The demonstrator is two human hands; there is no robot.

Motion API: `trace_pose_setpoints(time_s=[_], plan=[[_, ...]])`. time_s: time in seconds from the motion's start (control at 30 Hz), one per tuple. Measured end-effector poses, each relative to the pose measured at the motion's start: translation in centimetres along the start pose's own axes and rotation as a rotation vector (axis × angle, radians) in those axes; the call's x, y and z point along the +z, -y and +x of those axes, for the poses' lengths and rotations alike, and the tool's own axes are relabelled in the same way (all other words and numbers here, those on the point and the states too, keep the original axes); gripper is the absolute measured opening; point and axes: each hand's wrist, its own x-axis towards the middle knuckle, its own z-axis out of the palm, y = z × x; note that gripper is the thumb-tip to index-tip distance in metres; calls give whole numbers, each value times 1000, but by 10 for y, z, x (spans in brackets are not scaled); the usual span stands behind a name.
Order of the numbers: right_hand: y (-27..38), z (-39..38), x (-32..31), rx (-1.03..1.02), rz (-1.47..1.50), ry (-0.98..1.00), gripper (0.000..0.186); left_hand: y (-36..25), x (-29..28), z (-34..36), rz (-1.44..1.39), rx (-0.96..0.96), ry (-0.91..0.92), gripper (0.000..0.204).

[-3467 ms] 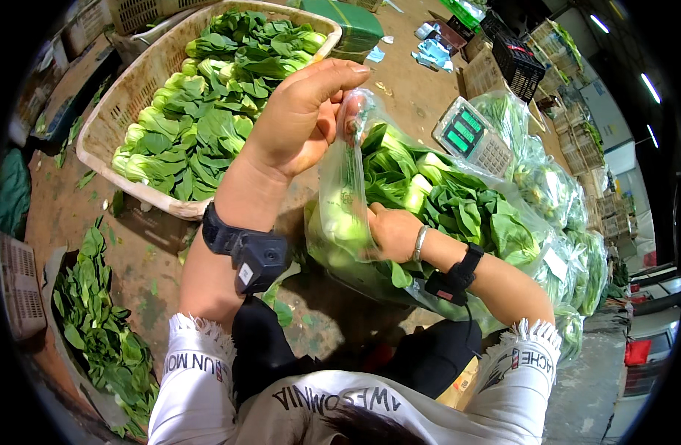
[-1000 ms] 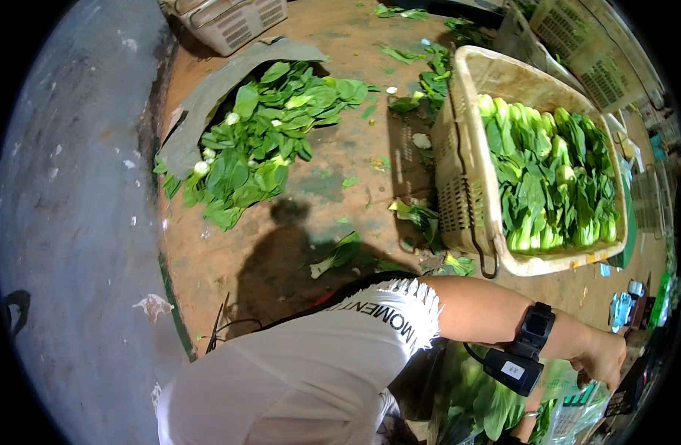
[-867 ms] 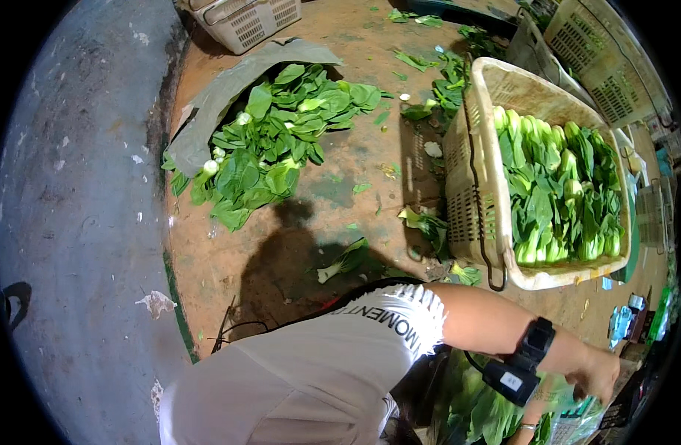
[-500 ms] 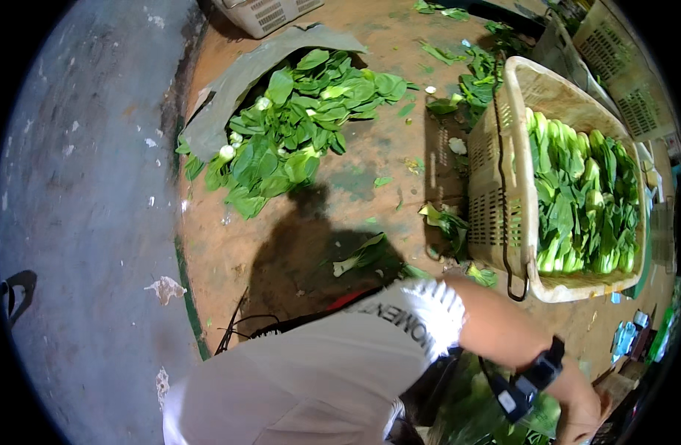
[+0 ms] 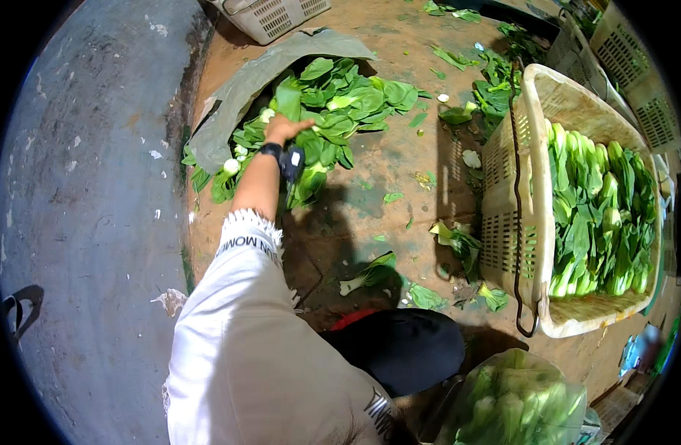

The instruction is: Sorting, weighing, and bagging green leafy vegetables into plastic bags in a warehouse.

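My left hand [image 5: 283, 130] is at the heap of bok choy [image 5: 348, 100] at the upper left, its wrist in a dark band with a small device. The thumb points out to the right, apart from the other fingers, which are partly lost among the leaves; I see nothing gripped. The heap spills out of a grey-green sack [image 5: 281, 53] lying on the floor. A clear plastic bag [image 5: 515, 400] full of bok choy stands at the lower right, beside my dark-clothed knee [image 5: 407, 348]. My right hand is out of view; only part of its sleeve shows at the lower edge.
A cream plastic crate [image 5: 533, 200] with rows of bok choy stands on the right, a dark hooked rod [image 5: 515, 222] against its side. Loose bok choy [image 5: 370, 274] and leaf scraps lie on the brown floor. More crates [image 5: 270, 16] stand farther back. A grey floor strip runs along the left.
My left arm has swung from the plastic bag at the lower right to the heap at the upper left. The bag and my knee have come into fuller view.
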Motion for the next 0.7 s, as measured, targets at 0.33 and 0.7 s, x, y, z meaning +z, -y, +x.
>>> trace_pose_setpoints(time_s=[0.33,0.7], plan=[[66,-29,35,107,249,-51,26,29,41,-115,196,614,-374,40],[101,-67,169,665,997,652,11,79,-18,9,-1736,-180,38,81]])
